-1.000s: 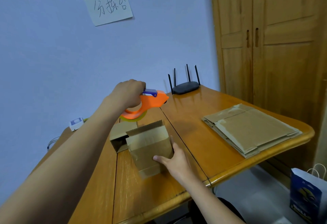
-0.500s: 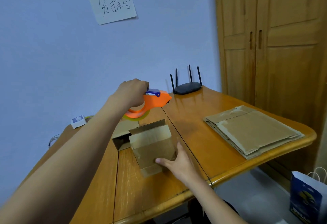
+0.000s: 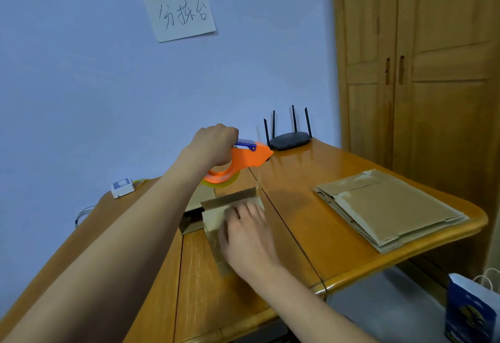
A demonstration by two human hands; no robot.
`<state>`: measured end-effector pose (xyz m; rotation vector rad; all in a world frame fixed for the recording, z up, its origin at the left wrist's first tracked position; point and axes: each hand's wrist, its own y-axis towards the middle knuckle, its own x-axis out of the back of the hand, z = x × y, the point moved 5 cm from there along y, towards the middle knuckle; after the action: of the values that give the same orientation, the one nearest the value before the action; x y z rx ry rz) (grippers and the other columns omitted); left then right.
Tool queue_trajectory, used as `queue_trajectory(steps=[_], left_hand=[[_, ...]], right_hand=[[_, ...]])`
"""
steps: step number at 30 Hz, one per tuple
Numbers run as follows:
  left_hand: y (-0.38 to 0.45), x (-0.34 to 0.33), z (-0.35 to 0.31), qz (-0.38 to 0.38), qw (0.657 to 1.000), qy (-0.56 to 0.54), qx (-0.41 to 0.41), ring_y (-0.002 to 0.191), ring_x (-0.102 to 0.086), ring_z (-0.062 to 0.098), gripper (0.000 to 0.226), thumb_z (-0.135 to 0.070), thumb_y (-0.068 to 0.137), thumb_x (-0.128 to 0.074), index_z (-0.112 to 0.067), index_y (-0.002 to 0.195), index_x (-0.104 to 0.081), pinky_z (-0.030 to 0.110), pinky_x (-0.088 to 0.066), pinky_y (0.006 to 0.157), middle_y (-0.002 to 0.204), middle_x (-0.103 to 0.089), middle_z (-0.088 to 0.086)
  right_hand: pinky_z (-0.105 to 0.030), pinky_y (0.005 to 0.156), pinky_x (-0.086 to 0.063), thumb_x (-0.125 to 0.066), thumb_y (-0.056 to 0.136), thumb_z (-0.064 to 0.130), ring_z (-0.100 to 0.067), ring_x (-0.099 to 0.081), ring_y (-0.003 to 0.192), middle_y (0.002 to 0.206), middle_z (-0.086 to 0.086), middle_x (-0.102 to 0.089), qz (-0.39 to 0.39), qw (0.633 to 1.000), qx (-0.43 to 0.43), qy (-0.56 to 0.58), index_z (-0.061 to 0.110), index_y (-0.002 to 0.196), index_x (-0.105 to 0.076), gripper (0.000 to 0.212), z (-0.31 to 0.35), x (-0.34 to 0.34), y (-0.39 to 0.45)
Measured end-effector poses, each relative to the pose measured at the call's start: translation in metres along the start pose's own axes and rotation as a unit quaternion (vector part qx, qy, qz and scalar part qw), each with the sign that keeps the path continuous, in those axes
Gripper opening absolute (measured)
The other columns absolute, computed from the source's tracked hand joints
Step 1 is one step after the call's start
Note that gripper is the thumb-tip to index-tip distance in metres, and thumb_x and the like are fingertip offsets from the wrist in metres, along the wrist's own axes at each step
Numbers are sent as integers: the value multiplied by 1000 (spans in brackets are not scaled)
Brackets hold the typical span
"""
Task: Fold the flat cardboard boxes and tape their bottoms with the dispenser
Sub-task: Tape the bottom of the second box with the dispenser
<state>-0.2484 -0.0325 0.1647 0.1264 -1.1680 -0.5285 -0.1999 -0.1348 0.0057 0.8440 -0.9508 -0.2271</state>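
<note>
L hand (image 3: 216,143) is clenched round the handle of the orange plastic tape dispenser (image 3: 240,162), held up off the counter, nose pointing right, w/ a yellowish tape roll under it. A strip of clear tape seems to run from the nose down to the box's far right corner; it's faint, can't be sure.

R hand (image 3: 247,231) lies flat, fingers straight, pressing down on top of the small brown folded cardboard box (image 3: 216,216), just below and nearer than the L hand. Box sits on the wooden counter (image 3: 297,223) near its centre seam. Behind it, under the L forearm, a second open brown carton (image 3: 190,219), partly hidden.

Well to the right of the R hand: a stack of flat brown cardboard blanks (image 3: 389,208), not yet folded. Beyond the dispenser, a black router w/ four antennas (image 3: 289,139).

Risks, as I judge them: tape pulled at an angle could land crooked or wrinkle; if the R hand's press slips, flaps may spring open or the light box slide; slack tape may stick to itself or to the fingers.
</note>
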Motion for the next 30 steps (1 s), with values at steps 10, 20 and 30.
queue_trajectory(steps=[10, 20, 30], left_hand=[[7, -3, -8, -5, 1000, -2, -17, 90, -59, 27, 28, -5, 86, -52, -14, 112, -57, 33, -44, 69, 102, -62, 9], [9, -4, -6, -6, 1000, -7, -14, 91, -59, 28, 30, -4, 84, -52, -14, 112, -57, 33, -40, 68, 102, -61, 9], [-3, -8, 12, -5, 1000, -16, 5, 90, -59, 28, 33, -4, 83, -53, -14, 113, -57, 33, -43, 67, 103, -62, 8]], right_hand=[[-40, 89, -51, -61, 87, 13, -32, -62, 103, 120, -16, -63, 99, 994, -50, -9, 1, 150, -32, 70, -3, -4, 23], [-35, 80, -50, -58, 90, 6, -32, -58, 102, 123, -18, -53, 183, 977, -61, -92, -4, 132, -51, 43, -1, -3, 41], [-45, 86, -52, -84, 72, 32, -33, -59, 99, 111, -15, -62, 47, 995, -53, -73, 8, 58, -70, 31, -5, -15, 12]])
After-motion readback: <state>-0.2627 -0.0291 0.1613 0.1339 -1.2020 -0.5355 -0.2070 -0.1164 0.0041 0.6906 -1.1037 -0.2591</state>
